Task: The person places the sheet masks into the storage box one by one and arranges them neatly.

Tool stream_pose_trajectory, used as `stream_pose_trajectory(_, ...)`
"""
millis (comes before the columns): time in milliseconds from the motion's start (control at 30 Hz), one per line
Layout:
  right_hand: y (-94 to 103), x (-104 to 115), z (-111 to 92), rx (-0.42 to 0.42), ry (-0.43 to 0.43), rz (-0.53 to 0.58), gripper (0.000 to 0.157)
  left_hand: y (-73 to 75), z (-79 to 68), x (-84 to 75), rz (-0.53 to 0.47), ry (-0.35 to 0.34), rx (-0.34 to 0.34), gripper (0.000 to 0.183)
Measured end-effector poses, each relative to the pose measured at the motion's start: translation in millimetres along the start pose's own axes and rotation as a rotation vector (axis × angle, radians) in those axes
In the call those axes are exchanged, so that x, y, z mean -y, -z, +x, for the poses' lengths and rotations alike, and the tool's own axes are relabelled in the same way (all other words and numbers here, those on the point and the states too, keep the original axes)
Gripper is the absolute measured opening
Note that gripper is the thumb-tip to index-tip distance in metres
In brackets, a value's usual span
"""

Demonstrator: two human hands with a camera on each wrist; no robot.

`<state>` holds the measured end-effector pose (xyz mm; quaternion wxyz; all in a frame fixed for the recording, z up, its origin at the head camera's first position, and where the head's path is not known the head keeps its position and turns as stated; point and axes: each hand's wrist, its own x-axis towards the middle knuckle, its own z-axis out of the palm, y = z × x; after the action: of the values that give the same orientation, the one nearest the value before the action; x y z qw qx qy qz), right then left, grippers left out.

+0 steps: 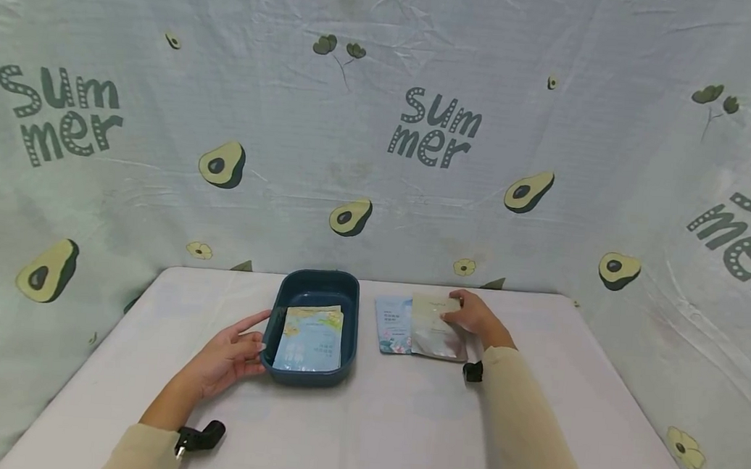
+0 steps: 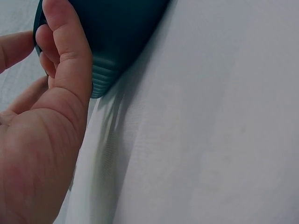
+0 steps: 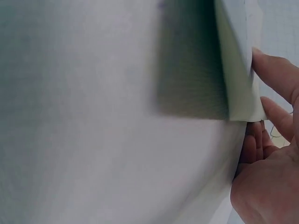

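Note:
At the left wall of a dark blue plastic bin (image 1: 308, 380), my left hand (image 1: 231, 359) holds the rim, its thumb over the edge and fingers along the outside. The left wrist view shows those fingers against the bin's wall (image 2: 126, 32). Inside the bin lie light blue and yellow flat sachets (image 1: 308, 339), stacked. My right hand (image 1: 474, 318) pinches a beige-silver sachet (image 1: 436, 329) by its right side. In the right wrist view, the edge of the pinched sachet (image 3: 240, 93) stands raised over its shadow. A light blue floral sachet (image 1: 394, 326) lies partly under it.
A white cloth covers the table (image 1: 394, 432). Behind it hangs a pale curtain (image 1: 278, 133) printed with avocados and lettering, meeting the table's back edge just beyond the bin. Black wrist cameras (image 1: 201, 437) are strapped at both sleeves.

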<state>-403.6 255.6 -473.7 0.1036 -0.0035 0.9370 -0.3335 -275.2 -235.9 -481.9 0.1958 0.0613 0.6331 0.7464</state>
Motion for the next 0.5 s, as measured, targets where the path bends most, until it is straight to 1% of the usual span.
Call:
stream_pose_trajectory(67, -0.5, 0.5, 0.0, 0.002, 0.006, 0.001, 0.07, 0.3, -1.4, -0.5, 0.0, -0.001, 0.001, 0.075)
stream_pose_trajectory(200, -1.4, -1.8, 1.2, 0.008, -0.011, 0.021, 0.07, 0.0, -1.5, -1.1, -0.008, -0.001, -0.001, 0.075)
stream_pose_trajectory(333, -1.9, -4.1, 0.8, -0.007, -0.007, 0.022, 0.073, 0.9, -1.1, -1.3, -0.016, -0.011, -0.001, 0.074)
stream_pose_trajectory(500, -2.7, -5.9, -2.4, -0.039, 0.014, 0.059, 0.078, 1.3, -1.4, 0.7, -0.024, -0.019, 0.014, 0.075)
